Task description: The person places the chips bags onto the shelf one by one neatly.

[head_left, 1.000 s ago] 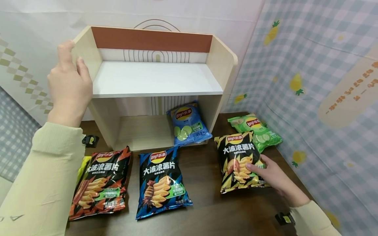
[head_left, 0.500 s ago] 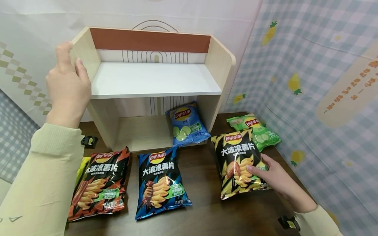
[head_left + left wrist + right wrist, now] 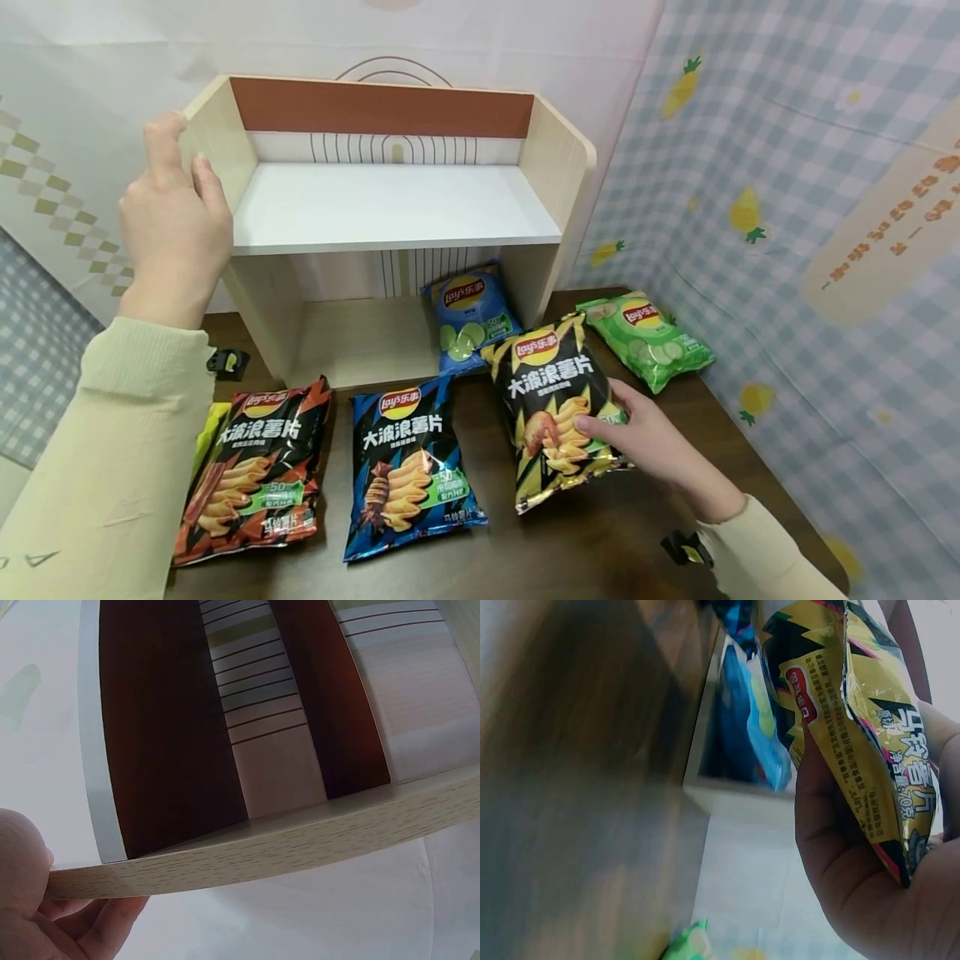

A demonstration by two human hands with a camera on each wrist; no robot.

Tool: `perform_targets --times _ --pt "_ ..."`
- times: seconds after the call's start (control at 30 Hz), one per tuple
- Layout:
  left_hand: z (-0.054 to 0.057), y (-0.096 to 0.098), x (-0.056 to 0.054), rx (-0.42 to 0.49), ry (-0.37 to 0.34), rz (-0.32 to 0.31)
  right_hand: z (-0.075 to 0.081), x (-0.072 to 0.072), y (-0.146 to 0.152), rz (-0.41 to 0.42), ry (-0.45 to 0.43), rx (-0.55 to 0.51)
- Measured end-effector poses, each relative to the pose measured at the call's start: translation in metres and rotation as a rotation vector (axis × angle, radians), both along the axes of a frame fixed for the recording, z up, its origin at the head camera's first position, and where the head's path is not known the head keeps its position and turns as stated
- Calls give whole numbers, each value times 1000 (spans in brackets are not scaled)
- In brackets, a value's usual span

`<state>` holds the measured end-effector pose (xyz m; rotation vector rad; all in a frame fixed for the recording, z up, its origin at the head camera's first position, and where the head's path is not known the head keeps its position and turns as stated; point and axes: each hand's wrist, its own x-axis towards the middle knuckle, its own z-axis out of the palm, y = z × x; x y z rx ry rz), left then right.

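Observation:
My right hand (image 3: 652, 433) grips a black-and-gold bag of potato chips (image 3: 551, 408) by its right edge, thumb on the front. The right wrist view shows its fingers behind the gold back of the chip bag (image 3: 847, 735). The bag is tilted and covers a corner of a light blue chip bag (image 3: 468, 312) in the shelf's lower compartment. My left hand (image 3: 176, 221) holds the left side panel of the small wooden shelf (image 3: 397, 208). In the left wrist view the panel (image 3: 262, 866) lies between thumb and fingers (image 3: 112, 922).
On the dark wooden table (image 3: 585, 550) lie a red-and-black chip bag (image 3: 255, 471) and a blue-and-black one (image 3: 412, 467). A yellow bag (image 3: 206, 433) is mostly hidden at the left. A green chip bag (image 3: 648, 337) lies right of the shelf, near the checked curtain (image 3: 750, 250).
The black-and-gold chip bag has come up off the table and moved left with my right hand, away from the green bag. My left hand stays on the shelf panel.

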<state>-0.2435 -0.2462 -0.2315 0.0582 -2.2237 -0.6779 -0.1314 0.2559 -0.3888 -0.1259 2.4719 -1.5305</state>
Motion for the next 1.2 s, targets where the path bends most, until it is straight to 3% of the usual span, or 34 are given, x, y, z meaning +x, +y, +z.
perform_targets --times 0.33,0.7,0.9,1.2 --pt "0 0 1 0 -1 6 0 -29 -58 -6 64 -45" --pt "2 0 2 -4 -19 8 1 -48 -110 31 164 -129" --pt "4 0 4 -22 -14 7 0 -74 -120 -13 251 -108" --pt "4 1 7 -14 -29 13 -8 -107 -135 -135 285 -49"
